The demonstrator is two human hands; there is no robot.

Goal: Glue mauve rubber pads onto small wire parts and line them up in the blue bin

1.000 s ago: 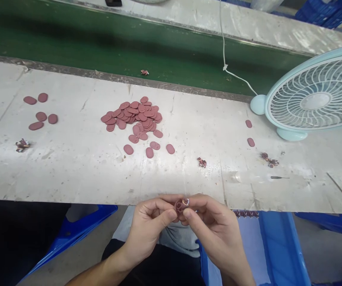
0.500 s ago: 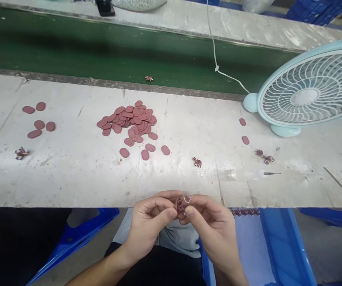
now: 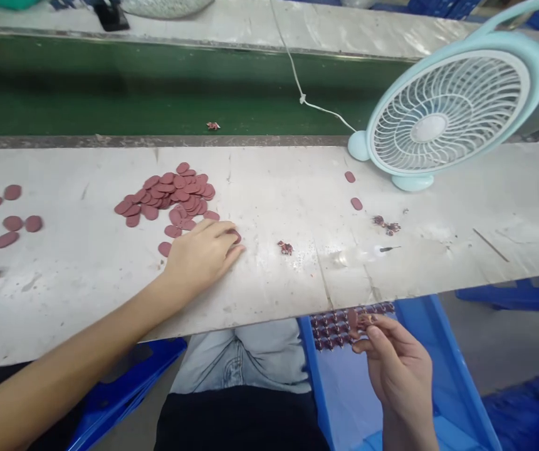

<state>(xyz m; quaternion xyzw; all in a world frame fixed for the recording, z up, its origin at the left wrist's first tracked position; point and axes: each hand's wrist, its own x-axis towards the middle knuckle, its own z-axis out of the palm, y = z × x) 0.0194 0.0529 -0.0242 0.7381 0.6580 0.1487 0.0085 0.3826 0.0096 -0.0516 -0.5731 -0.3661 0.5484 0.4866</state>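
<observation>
Right now the disc pile (image 3: 168, 191) sits heaped on the white table (image 3: 260, 294), reddish-brown ovals, call it the landmark. Left hand (image 3: 201, 257) is at the pile's near right edge, fingers curved, fingertips at a single disc (image 3: 236, 236); can't tell if gripped or only touched, the hand covers most of it. Right hand (image 3: 398, 360) is well to the near right of the pile, beyond the table edge, pinching a small figure piece (image 3: 367, 321) between thumb and fingers; a reddish oval part shows beside the figure, join unclear. The piece overlaps the rows of figures (image 3: 328, 329) in the blue tray (image 3: 452, 357), also near right of the pile; height above them not readable. Step in hand looks like a split one: right side setting down, left side fetching a disc. Next move, I'd judge, calls for a steady level lowering without knocking neighbours, plus a thumb-and-finger pinch on the disc's rim. Loose figure (image 3: 285, 248) lies right of the pile, apart from both hands; fan (image 3: 429, 128) further right and behind.
</observation>
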